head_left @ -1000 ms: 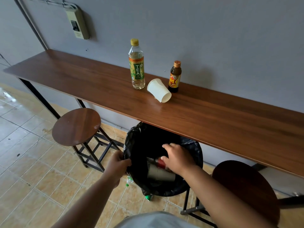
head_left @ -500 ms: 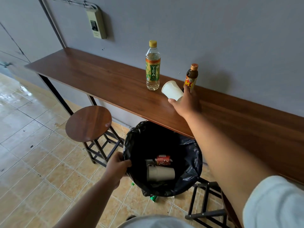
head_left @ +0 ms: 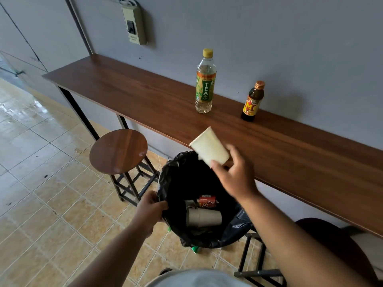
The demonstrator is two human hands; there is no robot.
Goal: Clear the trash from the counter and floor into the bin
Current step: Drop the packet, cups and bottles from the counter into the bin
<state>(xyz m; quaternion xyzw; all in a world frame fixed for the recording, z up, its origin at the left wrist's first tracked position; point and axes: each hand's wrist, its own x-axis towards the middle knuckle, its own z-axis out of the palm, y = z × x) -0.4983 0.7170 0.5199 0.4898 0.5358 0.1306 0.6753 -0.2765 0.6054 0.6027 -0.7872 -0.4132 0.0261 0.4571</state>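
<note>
The paper cup [head_left: 209, 149] was in the air above the bin [head_left: 165, 183], just past the front edge of the surface [head_left: 290, 154]. The right hand [head_left: 236, 177] had its fingers closed around the cup. The left hand [head_left: 150, 210] gripped the bin's rim. Two bottles [head_left: 205, 83] stood by the surface's back edge.

Open bin [head_left: 165, 183] mouth under counter [head_left: 290, 154]

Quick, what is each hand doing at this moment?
Left hand: closed on the rim of the bin.
Right hand: closed, holding a paper cup.
</note>
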